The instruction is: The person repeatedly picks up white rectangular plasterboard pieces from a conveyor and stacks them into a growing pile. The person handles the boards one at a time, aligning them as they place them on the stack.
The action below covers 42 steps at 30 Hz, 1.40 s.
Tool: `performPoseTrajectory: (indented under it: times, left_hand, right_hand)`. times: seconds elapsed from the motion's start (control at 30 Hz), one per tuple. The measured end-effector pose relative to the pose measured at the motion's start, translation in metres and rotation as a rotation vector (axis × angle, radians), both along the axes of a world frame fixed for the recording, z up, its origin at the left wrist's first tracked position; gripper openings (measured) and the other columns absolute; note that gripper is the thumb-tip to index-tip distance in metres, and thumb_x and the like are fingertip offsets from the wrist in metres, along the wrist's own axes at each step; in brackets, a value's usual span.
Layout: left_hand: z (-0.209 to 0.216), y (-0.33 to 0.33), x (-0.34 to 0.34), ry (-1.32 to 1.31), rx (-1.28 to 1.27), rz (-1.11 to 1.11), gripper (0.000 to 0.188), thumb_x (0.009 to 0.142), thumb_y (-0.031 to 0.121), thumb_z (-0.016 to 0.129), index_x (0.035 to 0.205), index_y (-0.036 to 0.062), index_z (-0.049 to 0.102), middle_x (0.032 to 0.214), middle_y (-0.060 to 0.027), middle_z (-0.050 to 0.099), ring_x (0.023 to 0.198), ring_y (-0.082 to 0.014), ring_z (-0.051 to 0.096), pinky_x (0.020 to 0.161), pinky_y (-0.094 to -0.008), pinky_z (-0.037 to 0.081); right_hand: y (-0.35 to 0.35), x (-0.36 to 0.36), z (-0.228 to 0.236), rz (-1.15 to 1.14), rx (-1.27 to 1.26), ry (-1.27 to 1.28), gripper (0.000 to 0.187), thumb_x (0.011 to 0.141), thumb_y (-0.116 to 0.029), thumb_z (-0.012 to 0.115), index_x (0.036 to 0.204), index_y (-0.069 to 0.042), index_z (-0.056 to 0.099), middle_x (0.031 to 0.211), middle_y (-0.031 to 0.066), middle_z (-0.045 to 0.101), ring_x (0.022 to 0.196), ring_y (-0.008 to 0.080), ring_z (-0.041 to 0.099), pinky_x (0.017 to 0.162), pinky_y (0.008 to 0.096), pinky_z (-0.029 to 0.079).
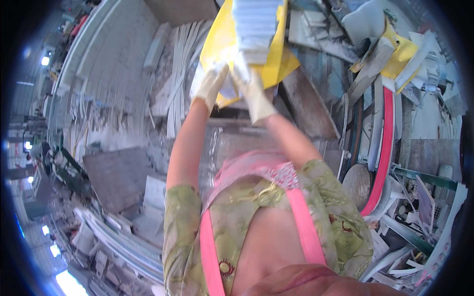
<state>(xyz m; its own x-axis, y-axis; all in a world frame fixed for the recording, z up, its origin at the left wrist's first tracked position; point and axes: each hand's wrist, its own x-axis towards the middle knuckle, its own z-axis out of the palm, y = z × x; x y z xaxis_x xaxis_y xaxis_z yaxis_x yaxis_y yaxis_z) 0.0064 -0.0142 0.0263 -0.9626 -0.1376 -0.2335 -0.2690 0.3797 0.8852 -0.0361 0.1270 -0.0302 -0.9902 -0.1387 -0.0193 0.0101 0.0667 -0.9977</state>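
Note:
Both my hands wear pale cream gloves and reach forward, close together. My left hand (212, 88) lies with fingers stretched out on the near part of a yellow sheet (216, 40). Beside it, my right hand (256, 96) also has its fingers extended, pointing away from me. Their fingertips are washed out by glare and partly blurred. Just beyond the right hand, a stack of whitish-grey ridged strips (256, 30) rests on the yellow sheet. Something white shows between and around the hands, too bright to make out.
Long pale strips are piled in a stack (106, 64) at the left, with loose thin strips (178, 79) beside it. A brown board (312, 106) leans right of my hands. Farther right are a curved red band (386, 143), crumpled yellow material (402, 54) and scattered scraps. A flat panel (121, 175) lies lower left.

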Motion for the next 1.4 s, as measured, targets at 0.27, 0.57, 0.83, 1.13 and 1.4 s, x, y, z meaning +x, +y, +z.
performPoseTrajectory:
  times: [0.27, 0.57, 0.83, 1.13, 1.4]
  left_hand:
    - [-0.027, 0.022, -0.016, 0.101, -0.227, 0.224, 0.070, 0.084, 0.042, 0.077, 0.131, -0.0053, 0.057, 0.126, -0.0223, 0.063, 0.114, -0.0293, 0.064, 0.096, -0.0380, 0.051]
    - [-0.010, 0.058, -0.003, 0.089, -0.166, 0.394, 0.071, 0.089, 0.035, 0.073, 0.142, -0.0043, 0.046, 0.134, -0.0236, 0.058, 0.121, -0.0343, 0.059, 0.102, -0.0432, 0.048]
    - [-0.015, 0.053, -0.020, -0.032, -0.165, 0.495, 0.079, 0.090, 0.030, 0.072, 0.152, -0.0030, 0.036, 0.143, -0.0211, 0.052, 0.125, -0.0305, 0.055, 0.106, -0.0413, 0.044]
    - [-0.028, 0.036, -0.019, -0.003, -0.082, 0.526, 0.094, 0.087, 0.028, 0.077, 0.158, -0.0047, 0.024, 0.151, -0.0232, 0.043, 0.134, -0.0317, 0.048, 0.113, -0.0429, 0.039]
    - [-0.016, 0.053, -0.017, 0.006, -0.051, 0.493, 0.081, 0.090, 0.023, 0.072, 0.155, -0.0011, 0.031, 0.147, -0.0187, 0.048, 0.132, -0.0293, 0.050, 0.113, -0.0420, 0.038]
  right_hand:
    - [0.041, -0.006, 0.001, 0.538, 0.258, 0.195, 0.100, 0.075, -0.059, 0.079, 0.153, -0.009, 0.042, 0.137, 0.0199, 0.060, 0.123, 0.0317, 0.062, 0.103, 0.0404, 0.048]
    - [0.339, -0.055, -0.018, -0.269, 0.275, 0.355, 0.040, 0.094, -0.039, 0.060, 0.110, -0.004, 0.071, 0.107, 0.0198, 0.072, 0.102, 0.0319, 0.070, 0.086, 0.0413, 0.053]
    - [0.563, -0.139, -0.023, -0.823, 1.309, 0.044, 0.066, 0.086, -0.063, 0.065, 0.121, -0.007, 0.068, 0.120, 0.0177, 0.066, 0.116, 0.0348, 0.059, 0.100, 0.0450, 0.044]
    - [0.572, -0.192, -0.057, -0.816, 1.386, -0.021, 0.086, 0.081, -0.064, 0.071, 0.140, -0.004, 0.054, 0.132, 0.0145, 0.056, 0.126, 0.0297, 0.050, 0.106, 0.0459, 0.037]
    - [0.587, -0.068, -0.050, -0.573, 1.351, 0.035, 0.077, 0.085, -0.053, 0.072, 0.139, -0.001, 0.054, 0.133, 0.0227, 0.055, 0.124, 0.0390, 0.055, 0.104, 0.0475, 0.044]
